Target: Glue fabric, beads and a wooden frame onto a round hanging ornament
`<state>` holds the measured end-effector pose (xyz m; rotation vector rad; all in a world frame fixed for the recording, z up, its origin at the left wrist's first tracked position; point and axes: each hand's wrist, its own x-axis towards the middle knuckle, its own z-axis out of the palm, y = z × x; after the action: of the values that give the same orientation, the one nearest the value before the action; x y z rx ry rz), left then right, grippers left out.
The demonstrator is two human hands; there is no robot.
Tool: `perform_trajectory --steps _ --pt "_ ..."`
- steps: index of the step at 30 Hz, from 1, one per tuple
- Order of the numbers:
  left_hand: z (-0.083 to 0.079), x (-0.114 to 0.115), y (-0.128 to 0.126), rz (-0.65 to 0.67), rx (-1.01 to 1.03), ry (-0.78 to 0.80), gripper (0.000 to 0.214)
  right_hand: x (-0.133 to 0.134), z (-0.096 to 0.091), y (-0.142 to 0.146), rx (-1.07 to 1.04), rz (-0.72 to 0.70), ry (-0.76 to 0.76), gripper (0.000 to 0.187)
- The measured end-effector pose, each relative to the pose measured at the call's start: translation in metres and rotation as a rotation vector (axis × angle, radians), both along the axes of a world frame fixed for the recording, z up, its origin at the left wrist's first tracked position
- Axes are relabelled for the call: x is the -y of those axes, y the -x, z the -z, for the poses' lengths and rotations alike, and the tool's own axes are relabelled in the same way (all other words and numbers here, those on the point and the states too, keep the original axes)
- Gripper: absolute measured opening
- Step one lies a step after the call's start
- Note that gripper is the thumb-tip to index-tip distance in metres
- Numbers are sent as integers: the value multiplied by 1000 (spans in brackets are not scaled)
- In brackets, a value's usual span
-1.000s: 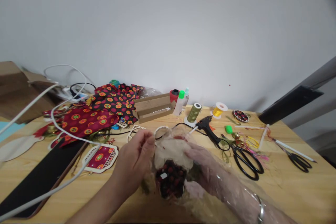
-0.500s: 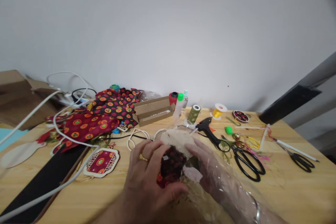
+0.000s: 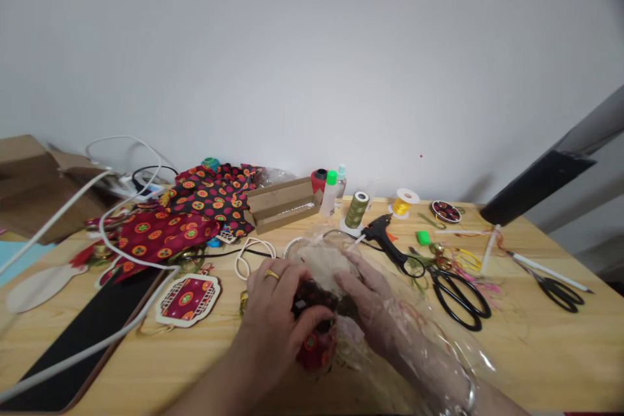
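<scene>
A clear plastic bag [image 3: 385, 331] covers my right hand [image 3: 365, 299] and much of that forearm. Inside it, the right fingers curl against a pale, cloth-like scrap [image 3: 324, 263]. My left hand [image 3: 277, 305], wearing a ring, closes around dark red patterned fabric [image 3: 314, 351] at the bag's mouth. Its thumb presses across the fabric, and the palm hides part of the bundle. Between the hands, a whitish piece shows through the plastic. What lies deeper in the bag is blurred.
Right of the hands lie a black glue gun [image 3: 390, 244] and black-handled scissors [image 3: 461, 299]. Thread spools, bottles and a cardboard tray [image 3: 283, 205] stand behind. A fabric-faced wooden plaque [image 3: 189, 300], patterned cloth [image 3: 166, 234] and a white cable [image 3: 112, 348] are on the left.
The left thumb has moved up over the patterned fabric, and more red cloth shows beneath it. The pale scrap has shifted slightly left; the right hand stays inside the bag.
</scene>
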<state>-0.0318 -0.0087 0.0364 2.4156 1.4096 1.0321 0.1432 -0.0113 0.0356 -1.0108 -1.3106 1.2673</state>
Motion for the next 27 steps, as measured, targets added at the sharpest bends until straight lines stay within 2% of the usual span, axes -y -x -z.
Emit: perform_trajectory --steps 3,7,13,17,22,24,27 --pt "-4 -2 -1 -1 39 49 20 -1 3 6 -29 59 23 31" --pt "-9 -3 1 23 90 79 15 -1 4 6 -1 41 -4 33" --pt "-14 1 4 32 142 73 14 -2 -1 3 -36 7 3 38" --pt "-16 3 6 76 172 12 16 -1 -5 4 -58 -5 22 36" --pt "-25 4 14 211 261 -42 13 -9 -1 0 -126 47 161 37" --pt "-25 4 18 242 296 -12 12 -15 2 -5 -185 67 231 40" --pt "-20 3 22 233 375 74 9 -20 4 -11 -234 73 227 42"
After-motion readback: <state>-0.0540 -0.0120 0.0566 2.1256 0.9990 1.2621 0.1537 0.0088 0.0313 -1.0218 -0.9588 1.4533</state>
